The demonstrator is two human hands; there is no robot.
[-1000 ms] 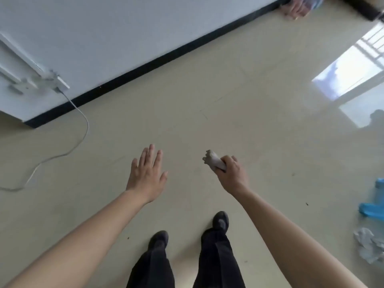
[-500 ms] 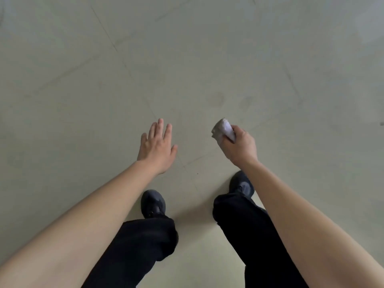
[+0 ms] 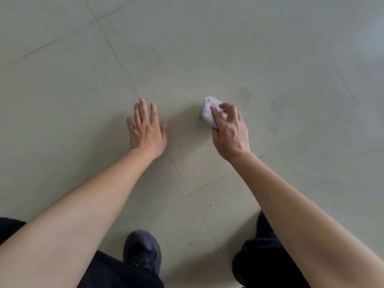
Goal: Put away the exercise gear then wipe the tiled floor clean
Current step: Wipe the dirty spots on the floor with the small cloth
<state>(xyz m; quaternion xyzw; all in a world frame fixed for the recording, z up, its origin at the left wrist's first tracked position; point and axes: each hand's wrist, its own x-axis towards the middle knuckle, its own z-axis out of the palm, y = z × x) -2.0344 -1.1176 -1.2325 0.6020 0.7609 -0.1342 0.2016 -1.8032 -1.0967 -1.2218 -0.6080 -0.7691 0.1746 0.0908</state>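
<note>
Left hand (image 3: 146, 129): we note fingers straight and spread, palm down over the tiled floor (image 3: 207, 48); we cannot tell whether it touches. A dark shoe (image 3: 143, 252) shows below it. Small dark specks (image 3: 210, 204) lie beside the grout line. The crumpled white cloth (image 3: 207, 111) sits low at the floor, right of the left hand. Right hand (image 3: 230, 134) grips it, fingers curled over its top.

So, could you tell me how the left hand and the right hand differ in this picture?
The left hand is flat, its fingers straight and spread, holding nothing; the right hand curls its fingers round a white cloth. The left hand points straight ahead, while the right hand angles toward the left. Both reach forward, low over the tiled floor.
</note>
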